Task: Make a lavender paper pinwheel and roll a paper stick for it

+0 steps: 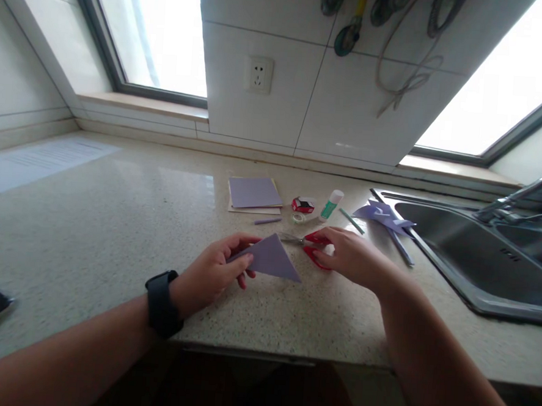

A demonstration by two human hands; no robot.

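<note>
My left hand, with a black watch on its wrist, pinches a purple paper folded into a triangle just above the speckled countertop. My right hand rests on the red handles of a pair of scissors that lie on the counter, blades pointing left toward the triangle. Whether the fingers are through the handles I cannot tell.
Behind the hands lie a stack of purple paper squares, a purple strip, a red tape dispenser, a small tape roll and a glue stick. A purple paper pinwheel lies by the steel sink at right.
</note>
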